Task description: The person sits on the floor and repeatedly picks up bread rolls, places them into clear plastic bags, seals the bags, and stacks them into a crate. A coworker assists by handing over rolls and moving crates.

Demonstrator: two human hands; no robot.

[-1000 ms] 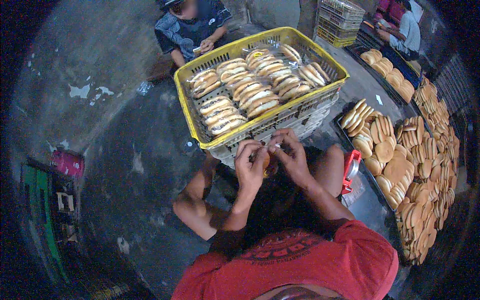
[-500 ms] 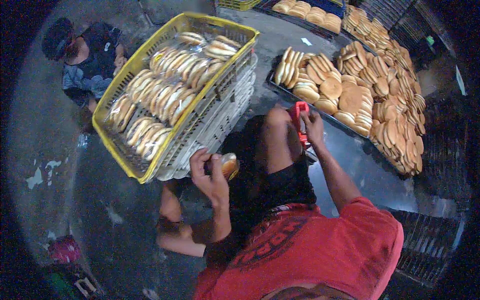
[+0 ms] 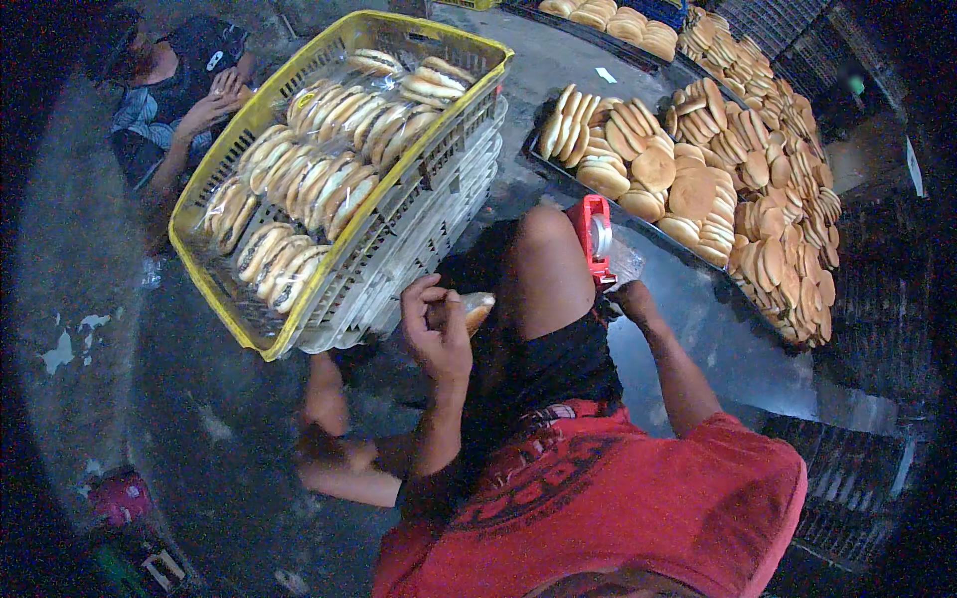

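My left hand (image 3: pixel 436 331) is raised in front of my left knee, fingers closed around a bun in a clear bag (image 3: pixel 477 307). My right hand (image 3: pixel 632 299) is on the far side of my bare knee, fingers curled at the lower end of a red tape dispenser (image 3: pixel 594 227) that stands upright there. A yellow crate (image 3: pixel 261 339) filled with bagged buns (image 3: pixel 329 174) rests tilted on a stack of pale crates (image 3: pixel 429 219), just left of my left hand.
Dark trays (image 3: pixel 558 171) of loose round buns (image 3: pixel 698 189) spread across the floor at right and far right. Another person (image 3: pixel 174 95) sits beyond the yellow crate at top left. Wet dark floor (image 3: pixel 738 349) lies beside my right arm. Black crates (image 3: pixel 857 478) are at lower right.
My right hand has slid from the upper part of the red dispenser down to its lower end. My left hand still holds the bagged bun. The view has shifted slightly.
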